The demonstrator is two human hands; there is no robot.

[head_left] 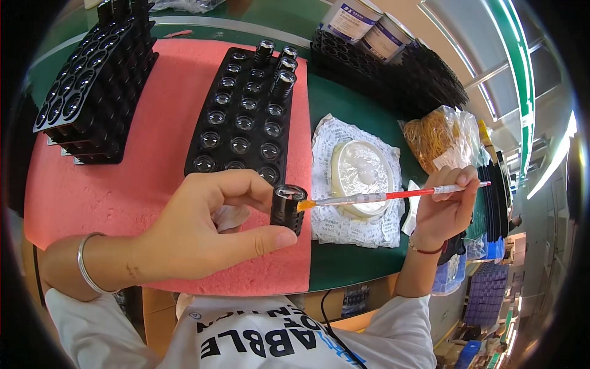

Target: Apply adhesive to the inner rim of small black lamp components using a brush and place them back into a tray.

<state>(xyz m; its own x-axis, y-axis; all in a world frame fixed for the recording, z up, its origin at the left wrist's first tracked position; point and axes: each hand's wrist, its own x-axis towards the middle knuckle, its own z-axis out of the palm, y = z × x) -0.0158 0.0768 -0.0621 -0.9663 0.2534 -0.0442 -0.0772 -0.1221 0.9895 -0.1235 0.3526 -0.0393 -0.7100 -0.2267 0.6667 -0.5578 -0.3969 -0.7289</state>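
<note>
Thumb and fingers of my left hand grip a short black cylinder with a glossy round top, held upright over the pink foam mat's right part. My right hand pinches the far end of a thin paintbrush with a red and clear handle. The brush's tan bristles touch or nearly touch the cylinder's rim; I cannot tell which. Behind the left hand stands a black tray of round pockets, with several similar cylinders upright at its far right. A white round dish sits on printed paper near the brush.
Stacked black trays stand on the pink foam mat at left. Two metal cans rest on black trays at the far right. Beyond the dish lies a clear bag of rubber bands. The green table has its edge near my body.
</note>
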